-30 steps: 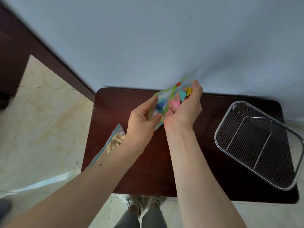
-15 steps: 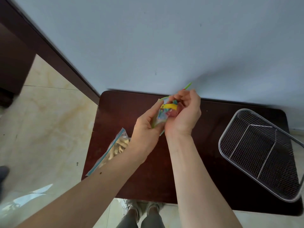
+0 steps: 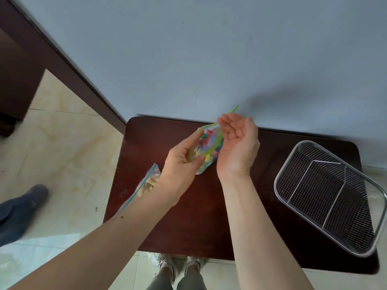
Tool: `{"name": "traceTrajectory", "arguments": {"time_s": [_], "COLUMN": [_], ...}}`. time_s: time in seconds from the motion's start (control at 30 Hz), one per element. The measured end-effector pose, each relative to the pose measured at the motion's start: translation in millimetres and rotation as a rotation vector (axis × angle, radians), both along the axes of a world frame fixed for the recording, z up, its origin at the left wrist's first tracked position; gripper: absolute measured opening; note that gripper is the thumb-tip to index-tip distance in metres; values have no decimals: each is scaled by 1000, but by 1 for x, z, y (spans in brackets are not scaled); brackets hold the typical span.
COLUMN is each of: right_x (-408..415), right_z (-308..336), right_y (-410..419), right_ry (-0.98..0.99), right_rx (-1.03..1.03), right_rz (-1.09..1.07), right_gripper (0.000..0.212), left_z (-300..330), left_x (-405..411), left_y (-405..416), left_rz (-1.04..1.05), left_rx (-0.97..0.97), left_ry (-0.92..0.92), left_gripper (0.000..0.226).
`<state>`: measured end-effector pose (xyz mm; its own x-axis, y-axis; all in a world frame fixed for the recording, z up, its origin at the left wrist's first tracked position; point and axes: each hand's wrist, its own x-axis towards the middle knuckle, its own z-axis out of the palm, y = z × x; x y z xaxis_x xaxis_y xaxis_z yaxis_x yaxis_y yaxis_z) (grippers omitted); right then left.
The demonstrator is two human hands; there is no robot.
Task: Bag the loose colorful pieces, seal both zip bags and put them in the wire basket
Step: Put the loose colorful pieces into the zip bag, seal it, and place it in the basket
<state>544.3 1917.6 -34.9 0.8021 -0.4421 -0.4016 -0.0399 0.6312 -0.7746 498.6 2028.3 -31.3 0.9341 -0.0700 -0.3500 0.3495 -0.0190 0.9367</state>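
A clear zip bag with a green zip strip [image 3: 209,143] is held up above the dark table [image 3: 209,216], its mouth gaping and several colorful pieces inside. My left hand [image 3: 184,162] pinches the near rim of that bag. My right hand [image 3: 236,147] is at the far rim, palm turned up, fingers loosely curled, with nothing in the palm. A second bag with a blue zip strip [image 3: 146,183] lies at the table's left edge, pale contents inside, partly under my left forearm. The wire basket [image 3: 326,197] stands empty at the right end of the table.
A pale wall rises right behind the table. Tiled floor lies to the left, where another person's dark shoe [image 3: 21,206] shows. My own feet [image 3: 178,266] stand at the table's front edge. The basket overhangs the right front corner.
My right hand held several colorful pieces at the bag's mouth; now its palm is empty and turned up. The bag's mouth gapes wider. My left hand keeps its hold.
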Motion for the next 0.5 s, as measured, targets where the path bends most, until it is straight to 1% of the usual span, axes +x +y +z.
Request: {"name": "traceTrajectory", "arguments": {"time_s": [0.03, 0.1, 0.13, 0.17, 0.23, 0.27, 0.3, 0.33, 0.37, 0.4, 0.47, 0.5], "right_x": [-1, -2, -1, 0, -2, -2, -1, 2, 5, 8, 11, 12], "right_z": [6, 7, 4, -1, -13, -15, -18, -21, -22, -23, -21, -20], "right_y": [-1, -6, -9, -14, -27, -32, -38, -45, -49, -54, -60, -62], "right_ry": [-3, -4, 10, 37, 92, 84, 77, 75, 80, 72, 33, 26], "right_rx": [-72, -223, -292, -400, -716, -867, -976, -1039, -1080, -1118, -1215, -1257], "right_rz": [-12, 33, 72, 118, 264, 338, 414, 485, 551, 611, 677, 684], "right_gripper": [29, 18, 19, 29, 52, 62, 69, 72, 71, 66, 48, 39], "left_z": [-1, 0, 1, 1, -1, -2, -3, -3, -3, -3, -3, -4], "left_x": [1, 4, 6, 8, 14, 18, 21, 24, 28, 31, 34, 36], "left_y": [2, 7, 10, 12, 18, 22, 25, 28, 31, 34, 39, 41], "left_rz": [2, 16, 23, 27, 16, -3, -29, -56, -88, -118, -173, -192], "left_rx": [12, 31, 45, 72, 130, 158, 190, 223, 245, 244, 254, 302], "left_ry": [0, 6, 4, 1, -19, -34, -55, -81, -108, -131, -175, -213], "left_gripper": [62, 61, 64, 66, 64, 62, 61, 59, 56, 53, 45, 37]}}
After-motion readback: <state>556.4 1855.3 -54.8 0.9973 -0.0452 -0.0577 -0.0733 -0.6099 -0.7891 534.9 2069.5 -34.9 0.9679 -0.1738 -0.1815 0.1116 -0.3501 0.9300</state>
